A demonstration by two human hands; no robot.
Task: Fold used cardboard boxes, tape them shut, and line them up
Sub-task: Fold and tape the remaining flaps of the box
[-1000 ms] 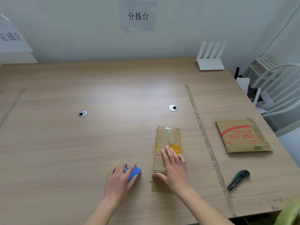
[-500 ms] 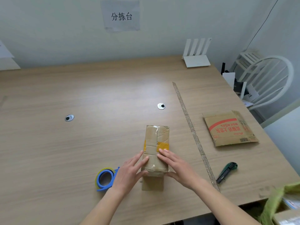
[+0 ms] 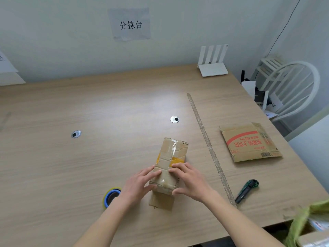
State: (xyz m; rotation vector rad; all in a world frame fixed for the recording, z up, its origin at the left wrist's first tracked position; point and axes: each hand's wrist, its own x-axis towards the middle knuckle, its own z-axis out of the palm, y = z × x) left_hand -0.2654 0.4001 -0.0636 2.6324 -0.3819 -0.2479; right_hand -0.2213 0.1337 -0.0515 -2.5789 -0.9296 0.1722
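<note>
I see the desk (image 3: 89,166) filling the view, with a white chair (image 3: 292,93) at its far right corner. A flattened carton (image 3: 249,142) lies on the desk's right part. My box (image 3: 171,161) lies front and centre; both hands rest spread on its near end, left hand (image 3: 138,186) and right hand (image 3: 191,180), thumbs at the end face. The tape roll (image 3: 110,196) sits just beside my left wrist, the knife (image 3: 246,190) well right.
</note>
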